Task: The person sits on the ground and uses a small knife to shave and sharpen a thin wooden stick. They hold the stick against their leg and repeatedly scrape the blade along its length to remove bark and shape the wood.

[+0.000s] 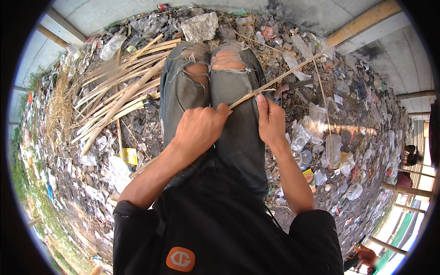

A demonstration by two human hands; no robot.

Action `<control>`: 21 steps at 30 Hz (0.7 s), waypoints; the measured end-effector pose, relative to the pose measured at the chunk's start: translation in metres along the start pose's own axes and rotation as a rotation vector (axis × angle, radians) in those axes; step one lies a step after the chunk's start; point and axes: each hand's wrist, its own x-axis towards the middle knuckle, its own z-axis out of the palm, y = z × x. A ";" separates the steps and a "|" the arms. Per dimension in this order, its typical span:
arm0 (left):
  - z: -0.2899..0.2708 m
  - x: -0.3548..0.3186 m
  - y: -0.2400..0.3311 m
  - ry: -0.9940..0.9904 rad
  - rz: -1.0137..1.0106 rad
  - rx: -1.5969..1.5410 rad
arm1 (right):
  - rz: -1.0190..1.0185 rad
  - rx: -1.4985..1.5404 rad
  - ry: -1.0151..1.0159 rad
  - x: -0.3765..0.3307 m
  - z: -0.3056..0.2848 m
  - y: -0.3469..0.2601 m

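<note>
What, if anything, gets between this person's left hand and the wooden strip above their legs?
Nothing visible does. The bare left hand grips the strip directly, at its near end. The right hand is farther along the strip, not between them.

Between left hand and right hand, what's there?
A stretch of the pale strip, spanning from the left hand to the right hand, with the jeans behind it. Shows in the head view.
</note>
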 end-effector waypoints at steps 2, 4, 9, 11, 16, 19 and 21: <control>0.002 0.000 -0.001 0.024 0.021 0.011 | 0.018 -0.014 -0.034 -0.002 -0.003 0.000; -0.001 0.001 0.001 -0.005 -0.032 -0.009 | 0.037 -0.018 -0.063 -0.005 -0.005 -0.004; 0.002 0.000 0.003 -0.009 -0.070 -0.039 | -0.039 -0.030 -0.117 -0.002 -0.008 -0.007; -0.001 0.002 0.005 -0.019 -0.077 -0.024 | 0.023 0.061 -0.159 -0.001 -0.011 -0.003; 0.002 0.000 0.003 0.015 -0.077 -0.043 | 0.351 0.292 -0.393 0.011 -0.027 0.004; 0.002 0.000 0.004 0.026 -0.083 -0.045 | 0.315 0.278 -0.321 0.011 -0.025 0.004; 0.002 0.000 0.004 0.031 -0.086 -0.053 | 0.043 0.037 -0.095 0.004 -0.014 -0.003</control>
